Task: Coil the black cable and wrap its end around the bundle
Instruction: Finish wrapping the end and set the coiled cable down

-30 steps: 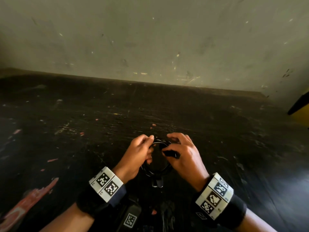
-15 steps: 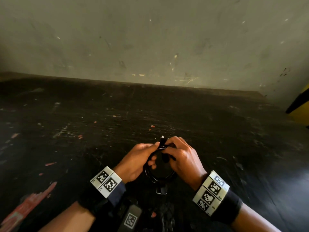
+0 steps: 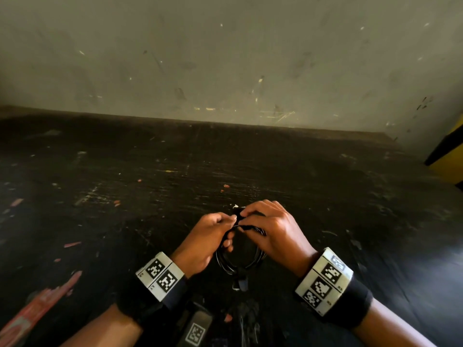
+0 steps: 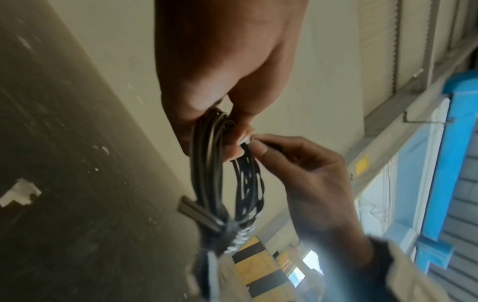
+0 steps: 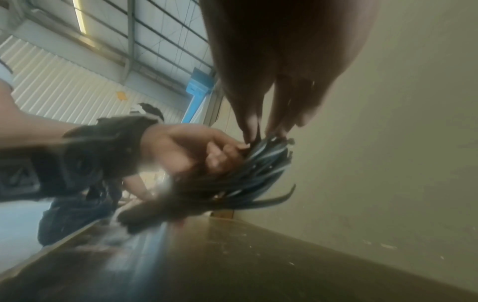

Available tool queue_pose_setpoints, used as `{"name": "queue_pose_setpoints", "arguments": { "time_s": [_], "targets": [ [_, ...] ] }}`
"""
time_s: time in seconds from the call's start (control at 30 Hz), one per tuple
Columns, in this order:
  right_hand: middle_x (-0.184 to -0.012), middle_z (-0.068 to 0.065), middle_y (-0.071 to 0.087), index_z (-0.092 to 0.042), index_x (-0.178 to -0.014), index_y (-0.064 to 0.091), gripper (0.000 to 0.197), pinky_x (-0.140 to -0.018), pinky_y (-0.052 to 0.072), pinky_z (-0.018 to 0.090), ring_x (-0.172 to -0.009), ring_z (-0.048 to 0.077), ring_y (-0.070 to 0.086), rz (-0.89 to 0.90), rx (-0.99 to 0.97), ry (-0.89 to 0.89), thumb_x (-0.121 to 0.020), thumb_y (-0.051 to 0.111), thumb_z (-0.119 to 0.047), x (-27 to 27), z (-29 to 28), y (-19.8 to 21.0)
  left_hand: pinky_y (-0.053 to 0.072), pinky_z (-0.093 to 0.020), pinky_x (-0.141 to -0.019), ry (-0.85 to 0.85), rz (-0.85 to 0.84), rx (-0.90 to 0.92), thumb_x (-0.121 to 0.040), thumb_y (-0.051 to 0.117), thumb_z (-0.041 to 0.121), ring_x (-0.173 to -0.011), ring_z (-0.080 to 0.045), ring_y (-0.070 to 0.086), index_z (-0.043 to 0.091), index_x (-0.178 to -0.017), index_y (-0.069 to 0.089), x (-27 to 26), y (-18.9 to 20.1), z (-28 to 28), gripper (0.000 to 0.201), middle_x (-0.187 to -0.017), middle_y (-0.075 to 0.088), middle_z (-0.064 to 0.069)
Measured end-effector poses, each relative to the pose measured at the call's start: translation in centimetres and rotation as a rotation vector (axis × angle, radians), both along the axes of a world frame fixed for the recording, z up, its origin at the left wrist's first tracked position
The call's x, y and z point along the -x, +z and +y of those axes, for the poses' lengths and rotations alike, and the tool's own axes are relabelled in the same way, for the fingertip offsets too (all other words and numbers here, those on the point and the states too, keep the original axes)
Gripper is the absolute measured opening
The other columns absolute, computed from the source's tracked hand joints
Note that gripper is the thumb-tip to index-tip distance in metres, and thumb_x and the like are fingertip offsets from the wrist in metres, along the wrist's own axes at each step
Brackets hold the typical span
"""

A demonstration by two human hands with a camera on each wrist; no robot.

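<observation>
I hold the thin black rubber cable (image 3: 239, 256), wound into a loose round coil of several loops, just above the scuffed dark tabletop (image 3: 125, 186), low in the head view near six o'clock. The coil's long axis runs from twelve to six o'clock, away from me toward the pale scratched wall (image 3: 225, 58), with a flat black plug (image 4: 198, 214) sticking out at its near, six o'clock end. My left hand (image 3: 205, 242) curls its fingers round the left side of the loops. My right hand (image 3: 273, 231) pinches the coil's far end, at twelve o'clock, between thumb and fingertips (image 4: 258, 147).
</observation>
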State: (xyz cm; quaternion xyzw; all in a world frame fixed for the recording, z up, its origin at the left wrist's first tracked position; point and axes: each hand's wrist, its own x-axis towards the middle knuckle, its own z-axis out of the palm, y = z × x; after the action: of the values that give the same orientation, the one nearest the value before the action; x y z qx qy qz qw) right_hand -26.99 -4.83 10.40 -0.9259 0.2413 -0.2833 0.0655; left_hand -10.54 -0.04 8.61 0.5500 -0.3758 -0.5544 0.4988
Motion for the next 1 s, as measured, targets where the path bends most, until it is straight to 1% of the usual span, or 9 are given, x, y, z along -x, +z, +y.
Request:
{"name": "queue_pose_setpoints", "arguments": {
  "time_s": [0.1, 0.17, 0.23, 0.3, 0.37, 0.57, 0.73, 0.87, 1.0],
  "targets": [
    [-0.119, 0.0, 0.063, -0.02, -0.094, 0.073, 0.014, -0.092, 0.044, 0.022, -0.109, 0.008, 0.056, -0.061, -0.185, 0.009, -0.08, 0.07, -0.022, 0.0, -0.8, 0.7, 0.041, -0.024, -0.049, -0.045, -0.08, 0.037, -0.096, 0.05, 0.02, -0.047, -0.007, 0.042, 0.009, -0.087, 0.063, -0.1, 0.1, 0.3, 0.019, -0.057, 0.048, 0.001],
    [-0.125, 0.0, 0.059, -0.019, -0.092, 0.074, 0.014, -0.093, 0.041, 0.013, -0.112, 0.001, 0.053, -0.087, -0.355, -0.014, -0.079, 0.072, -0.023, 0.0, -1.2, 1.2, 0.039, -0.021, -0.046, -0.084, -0.112, 0.057, -0.096, 0.05, 0.019, -0.047, -0.007, 0.04, 0.01, -0.085, 0.062, -0.3, 0.3, 0.5, 0.019, -0.057, 0.046, 0.001],
    [-0.114, -0.002, 0.066, -0.016, -0.09, 0.075, 0.014, -0.087, 0.043, 0.008, -0.101, -0.005, 0.058, -0.117, -0.497, -0.02, -0.078, 0.073, -0.022, 0.0, -1.3, 1.5, 0.037, -0.021, -0.046, -0.129, -0.158, 0.08, -0.096, 0.05, 0.019, -0.046, -0.006, 0.039, 0.011, -0.083, 0.06, -0.5, 0.6, 0.6, 0.018, -0.057, 0.045, 0.002],
    [-0.094, -0.004, 0.074, -0.016, -0.088, 0.075, 0.011, -0.08, 0.052, 0.016, -0.086, 0.001, 0.067, -0.171, -0.635, 0.01, -0.079, 0.073, -0.02, 0.0, -1.2, 1.4, 0.035, -0.022, -0.048, -0.18, -0.218, 0.106, -0.096, 0.05, 0.021, -0.047, -0.006, 0.038, 0.014, -0.08, 0.058, -1.0, 0.8, 0.6, 0.019, -0.056, 0.045, 0.004],
    [-0.085, -0.001, 0.075, -0.015, -0.087, 0.074, 0.01, -0.076, 0.055, 0.023, -0.081, 0.006, 0.07, -0.222, -0.734, 0.022, -0.078, 0.073, -0.018, -0.1, -1.3, 1.3, 0.031, -0.023, -0.048, -0.218, -0.249, 0.118, -0.096, 0.049, 0.023, -0.049, -0.006, 0.037, 0.018, -0.077, 0.057, -1.3, 0.8, 0.6, 0.022, -0.055, 0.044, 0.006],
    [-0.074, -0.002, 0.072, -0.014, -0.081, 0.072, 0.013, -0.072, 0.053, 0.024, -0.072, 0.01, 0.068, -0.34, -0.891, -0.034, -0.071, 0.08, -0.013, -0.4, -1.7, 0.6, 0.028, -0.019, -0.045, -0.272, -0.347, 0.17, -0.098, 0.045, 0.025, -0.049, -0.003, 0.035, 0.017, -0.078, 0.051, -1.4, 0.6, 0.5, 0.022, -0.051, 0.042, 0.011],
    [-0.07, -0.003, 0.069, -0.016, -0.093, 0.07, 0.023, -0.069, 0.051, 0.023, -0.067, 0.007, 0.066, -0.351, -1.056, -0.057, -0.072, 0.078, -0.012, -0.2, -1.7, 0.3, 0.03, -0.017, -0.043, -0.333, -0.354, 0.211, -0.097, 0.046, 0.022, -0.047, 0.0, 0.037, 0.015, -0.078, 0.053, -1.8, 0.5, 0.5, 0.021, -0.051, 0.046, 0.012],
    [-0.081, 0.001, 0.072, -0.017, -0.091, 0.074, 0.016, -0.075, 0.052, 0.022, -0.076, 0.008, 0.066, -0.331, -1.064, -0.075, -0.076, 0.074, -0.011, 0.1, -1.8, -0.3, 0.041, -0.023, -0.051, -0.335, -0.318, 0.176, -0.096, 0.05, 0.023, -0.053, -0.007, 0.048, 0.011, -0.087, 0.06, -1.8, 0.0, 0.1, 0.018, -0.059, 0.053, 0.007],
    [-0.088, 0.007, 0.074, -0.011, -0.091, 0.073, 0.013, -0.069, 0.055, 0.021, -0.078, 0.013, 0.069, -0.465, -1.078, -0.251, -0.078, 0.072, -0.009, 1.4, -2.6, -1.2, 0.055, -0.035, -0.077, -0.213, -0.225, 0.088, -0.085, 0.064, 0.027, -0.081, -0.021, 0.069, 0.012, -0.102, 0.065, -2.3, -1.4, 0.1, 0.022, -0.087, 0.073, -0.01]
  ]
}}
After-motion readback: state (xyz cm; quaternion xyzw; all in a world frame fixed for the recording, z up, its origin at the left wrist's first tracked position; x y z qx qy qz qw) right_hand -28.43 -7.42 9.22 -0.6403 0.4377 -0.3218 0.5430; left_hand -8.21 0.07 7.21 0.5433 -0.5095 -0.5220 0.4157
